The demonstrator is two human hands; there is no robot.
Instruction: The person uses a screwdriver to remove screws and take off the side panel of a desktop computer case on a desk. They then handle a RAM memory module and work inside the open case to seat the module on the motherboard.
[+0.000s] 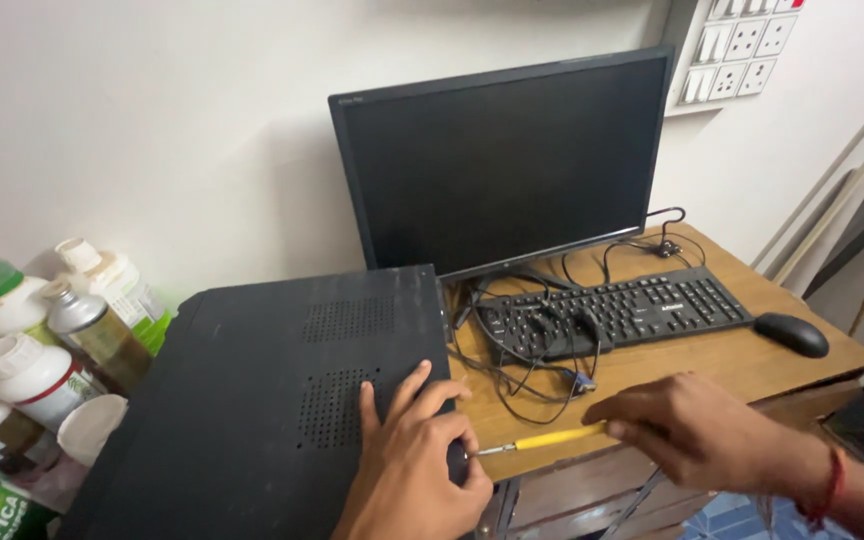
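A: In the head view, where are the hands?

B: The left hand [414, 460] lies flat on the black computer case [272, 390], fingers spread a little across the side panel near its right edge, by the lower patch of vent holes. It grips nothing; it only presses on the panel.

A: And the other?

B: The right hand [697, 430] is closed around the yellow handle of a screwdriver [542, 439]. The metal shaft points left, and its tip sits at the case's right edge, just beside the left thumb. A red thread circles the right wrist.

A: Where does the case sit?

B: On its side at the left end of a wooden table [752, 360], overhanging toward the camera.

A: What else is on the table?

B: A black monitor [502, 160], screen dark, stands against the wall. In front of it lies a black keyboard [622, 310] with a tangle of black cables [532, 350] draped over its left part. A black mouse [792, 333] rests to the right of the keyboard.

A: Anything left of the case?

B: A cluster of bottles and cans [42, 340], mostly white with green or red labels. A white switch panel [742, 45] hangs on the wall at upper right.
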